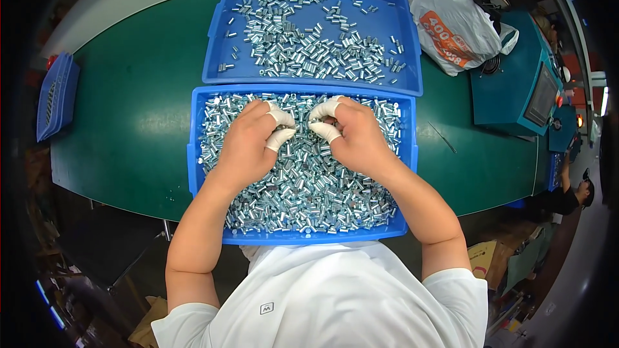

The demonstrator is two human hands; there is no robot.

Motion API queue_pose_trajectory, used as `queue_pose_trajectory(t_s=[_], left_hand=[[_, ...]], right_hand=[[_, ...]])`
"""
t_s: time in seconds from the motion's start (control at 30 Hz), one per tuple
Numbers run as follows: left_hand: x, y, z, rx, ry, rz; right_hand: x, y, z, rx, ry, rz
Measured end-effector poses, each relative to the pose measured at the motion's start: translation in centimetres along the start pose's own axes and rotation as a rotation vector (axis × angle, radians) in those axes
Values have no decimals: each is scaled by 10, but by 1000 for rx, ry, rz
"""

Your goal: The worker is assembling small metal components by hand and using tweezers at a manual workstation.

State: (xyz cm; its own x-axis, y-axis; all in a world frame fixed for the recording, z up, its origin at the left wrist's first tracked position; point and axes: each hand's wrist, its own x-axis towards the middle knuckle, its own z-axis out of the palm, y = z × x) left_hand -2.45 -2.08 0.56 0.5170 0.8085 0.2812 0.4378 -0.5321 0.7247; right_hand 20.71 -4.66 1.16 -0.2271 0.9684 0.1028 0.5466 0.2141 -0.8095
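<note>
My left hand (246, 140) and my right hand (362, 138) face each other over the near blue tray (309, 238). White finger covers sleeve the thumb and forefinger of each. Both hands are closed in a pinch, their tips a small gap apart. Whatever sits between the fingertips is too small and too covered to make out. Below them, a thick layer of short, shiny metal sleeves (309, 187) fills the near tray, lying at all angles. My hands hide part of this layer toward the tray's far side.
Behind stands a second blue tray (380, 22) with a looser scatter of the same sleeves. Small stacked blue bins (57, 96) are at the table's left edge. A white plastic bag (451, 22), a teal machine (509, 100) and a thin rod (442, 137) lie right. A person (570, 196) is far right.
</note>
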Motion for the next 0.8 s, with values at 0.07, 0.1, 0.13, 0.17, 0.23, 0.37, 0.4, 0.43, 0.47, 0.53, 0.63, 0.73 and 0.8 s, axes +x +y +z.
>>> queue_pose_trajectory(t_s=[0.07,0.1,0.13,0.17,0.23,0.37,0.4,0.43,0.47,0.53,0.63,0.73,0.8], left_hand=[[-5,8,-2,-275,-24,-127],[-6,11,-2,-317,-32,-123],[-7,14,-1,-367,-38,-116],[-8,16,-1,-418,-42,-112],[-10,20,5,-521,-54,-129],[-15,25,8,-613,-110,-211],[-17,27,7,-627,-137,-246],[-19,28,7,-652,-163,-282],[-18,27,7,-599,-168,-255],[-18,29,8,-610,-181,-292],[-19,32,9,-539,-185,-253],[-19,34,6,-467,-225,-201],[-19,37,7,-472,-215,-205]], right_hand=[[-10,-8,-6,309,-102,242],[-15,-13,-6,470,-112,313],[-19,-17,-5,632,-114,361],[-24,-20,-4,830,-110,353],[-32,-23,-2,858,-116,402],[-45,-21,1,944,-87,437],[-48,-20,1,943,-89,446],[-51,-20,1,936,-91,470],[-54,-19,1,967,-89,458],[-60,-17,2,962,-78,456],[-66,-15,4,969,-74,455],[-71,-12,4,997,-83,471],[-74,-11,4,1023,-97,487]])
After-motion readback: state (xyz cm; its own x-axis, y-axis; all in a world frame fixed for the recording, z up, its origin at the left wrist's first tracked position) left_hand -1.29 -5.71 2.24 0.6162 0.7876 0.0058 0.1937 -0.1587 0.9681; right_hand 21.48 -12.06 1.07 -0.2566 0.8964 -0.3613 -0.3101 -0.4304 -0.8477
